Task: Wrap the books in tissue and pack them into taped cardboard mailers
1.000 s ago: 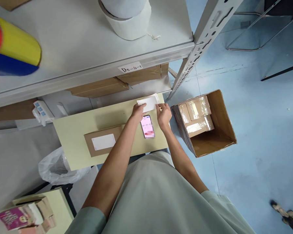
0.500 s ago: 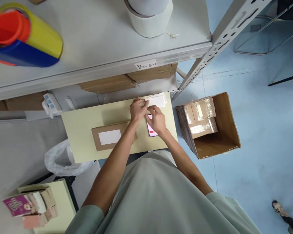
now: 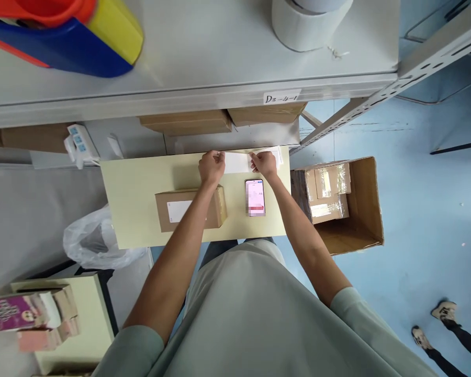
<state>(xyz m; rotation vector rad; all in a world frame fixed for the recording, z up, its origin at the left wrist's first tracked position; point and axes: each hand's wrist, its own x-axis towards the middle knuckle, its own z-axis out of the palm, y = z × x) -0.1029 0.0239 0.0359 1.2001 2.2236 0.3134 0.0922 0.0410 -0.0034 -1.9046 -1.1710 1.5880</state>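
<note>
Between my two hands a white paper label point(image 3: 236, 163) is stretched level over the back of the cream table point(image 3: 133, 183). My left hand point(image 3: 211, 168) pinches its left end, fingers closed. At its right end my right hand point(image 3: 265, 163) is closed in a pinch too. More white labels point(image 3: 277, 153) lie partly hidden behind my right hand. A phone point(image 3: 255, 197) with a lit pink screen rests just below the label. Under my left forearm sits a closed cardboard box point(image 3: 165, 222), a white label on its top.
Right of the table, an open carton point(image 3: 361, 228) holds taped boxes. A grey metal shelf point(image 3: 204, 57) overhangs the back, bearing white rolls point(image 3: 308, 26) and a blue-and-yellow holder point(image 3: 118, 47). A plastic bag point(image 3: 82, 241) hangs at left. Another person's shoes point(image 3: 444, 310) show lower right.
My hands have moved apart, left and right, with the label now stretched between them. The phone is fully uncovered. My view has shifted, and a second shoe of the other person shows.
</note>
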